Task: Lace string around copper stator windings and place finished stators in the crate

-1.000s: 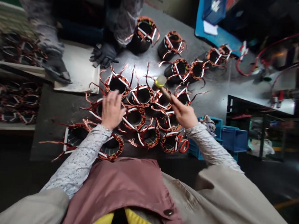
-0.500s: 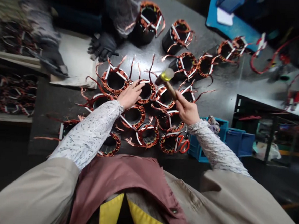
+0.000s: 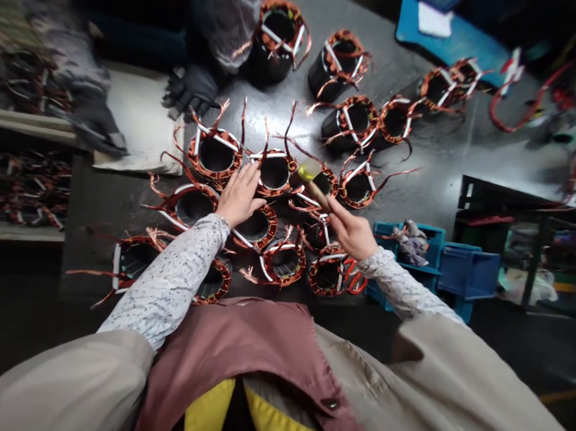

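Observation:
My left hand [image 3: 240, 196] lies open, fingers stretched out, at the rims of two neighbouring wound motor stators; one is a stator [image 3: 274, 192] with copper coils and white sleeving. In my right hand [image 3: 353, 231] is the handle of a hammer [image 3: 319, 195] with a wooden shaft and a yellowish, clear-looking face. The hammer head hangs over the stators just right of my left hand; whether it touches one I cannot tell. Several more stators stand around both hands, copper leads sticking out. Red-handled scissors [image 3: 357, 277] lie by the nearest right stator [image 3: 316, 283].
Across the metal table [image 3: 270, 97], a co-worker's black-gloved hand [image 3: 193, 92] rests near a pale board [image 3: 145, 112]. More stators [image 3: 321, 74] stand at the back. Blue crates [image 3: 467, 272] are at the right, and shelves [image 3: 21, 228] with stators at the left.
My left hand has shifted left, off the middle stator's opening. My right hand has brought the hammer head lower and nearer to me. The view has shifted slightly.

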Demonstrator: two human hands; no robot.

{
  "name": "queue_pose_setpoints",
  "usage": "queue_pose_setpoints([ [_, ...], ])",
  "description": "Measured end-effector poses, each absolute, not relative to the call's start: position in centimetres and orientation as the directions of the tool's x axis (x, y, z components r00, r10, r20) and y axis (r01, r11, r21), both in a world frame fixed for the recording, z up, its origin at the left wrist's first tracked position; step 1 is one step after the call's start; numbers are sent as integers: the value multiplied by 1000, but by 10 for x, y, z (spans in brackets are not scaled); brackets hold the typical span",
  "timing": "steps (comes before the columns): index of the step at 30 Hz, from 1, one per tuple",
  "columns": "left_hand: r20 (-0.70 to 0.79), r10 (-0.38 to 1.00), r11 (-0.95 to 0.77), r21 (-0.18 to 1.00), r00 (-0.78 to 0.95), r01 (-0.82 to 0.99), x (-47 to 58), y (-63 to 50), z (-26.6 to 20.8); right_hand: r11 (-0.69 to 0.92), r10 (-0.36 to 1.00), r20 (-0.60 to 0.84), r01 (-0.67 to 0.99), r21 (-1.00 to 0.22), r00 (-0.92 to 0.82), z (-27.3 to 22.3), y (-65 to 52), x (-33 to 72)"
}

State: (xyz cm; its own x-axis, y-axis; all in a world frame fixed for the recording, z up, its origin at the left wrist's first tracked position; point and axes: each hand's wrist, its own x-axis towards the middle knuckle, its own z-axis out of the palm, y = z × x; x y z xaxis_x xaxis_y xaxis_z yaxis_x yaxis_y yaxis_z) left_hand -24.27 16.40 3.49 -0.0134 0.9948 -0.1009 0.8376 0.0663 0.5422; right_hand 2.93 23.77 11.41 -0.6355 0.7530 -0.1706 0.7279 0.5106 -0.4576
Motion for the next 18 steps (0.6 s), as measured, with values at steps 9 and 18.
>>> queue_pose_setpoints([
  [9,-96,995,64,559,-13,827,-247,165,36,428,805,-196,778,-460,-560,113,213,31],
  [18,-85,996,57,562,-11,825,-250,167,30,182,962,-107,880,-439,-252,105,237,78],
])
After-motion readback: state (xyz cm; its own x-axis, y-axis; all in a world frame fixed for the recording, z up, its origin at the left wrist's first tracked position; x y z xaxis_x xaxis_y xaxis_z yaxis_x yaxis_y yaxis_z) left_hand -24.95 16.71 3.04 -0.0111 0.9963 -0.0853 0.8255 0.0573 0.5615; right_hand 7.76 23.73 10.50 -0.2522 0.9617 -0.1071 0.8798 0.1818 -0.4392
